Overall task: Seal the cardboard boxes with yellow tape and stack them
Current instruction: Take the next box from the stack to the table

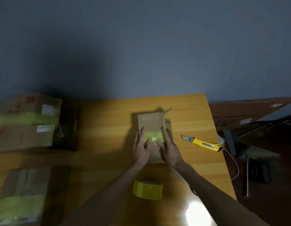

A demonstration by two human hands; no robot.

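Small box [150, 123] mid-table [105, 128], tape strip [153, 136] on seam. L hand [141, 148], R hand [171, 151] both flat, fingers straight, pressing strip down, gripping nothing. Two other boxes, far left [25, 128] and near left [22, 193], look taped. Tape roll [147, 189], knife [203, 144] lie idle. Prob. left: finish seal, stack.

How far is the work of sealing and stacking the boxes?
Done: the far left box and near left box look taped. In hand: the left hand and right hand press a tape strip onto the middle box. Left: stacking; the boxes lie apart.
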